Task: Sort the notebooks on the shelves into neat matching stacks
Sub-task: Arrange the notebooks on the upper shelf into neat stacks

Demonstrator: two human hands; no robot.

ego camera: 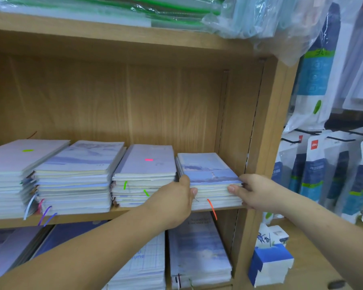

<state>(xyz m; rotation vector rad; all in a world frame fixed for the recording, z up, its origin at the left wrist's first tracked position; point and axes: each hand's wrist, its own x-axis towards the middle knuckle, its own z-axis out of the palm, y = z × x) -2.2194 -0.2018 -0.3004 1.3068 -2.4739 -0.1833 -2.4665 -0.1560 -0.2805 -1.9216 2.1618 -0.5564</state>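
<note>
the wooden shelf [82, 219] carries four piles of notebooks in a row. the three to the left are the green-tab pile [19, 158], the cloud-cover pile [82, 160] and the pink-tab pile [147, 164]. the rightmost stack [210, 170], with a sky-and-lighthouse cover, sits at the right end, just beside the upright side panel.

both hands hold this stack. the left hand [174, 204] grips its front left corner with the thumb on top. the right hand [254, 191] pinches its front right corner, thumb on the page edges.

the step looks like squaring up this stack. it is best done by pressing evenly from both sides, tapping the edges flush and keeping the top cover from sliding. the orange ribbon [212, 208] hanging over the shelf edge should be tucked in, not snagged.

writing: the red tags [314, 144] on the hanging packets [314, 174] appear to read "deli". the title on the lower notebook [197, 248] is too blurred to read.
</note>
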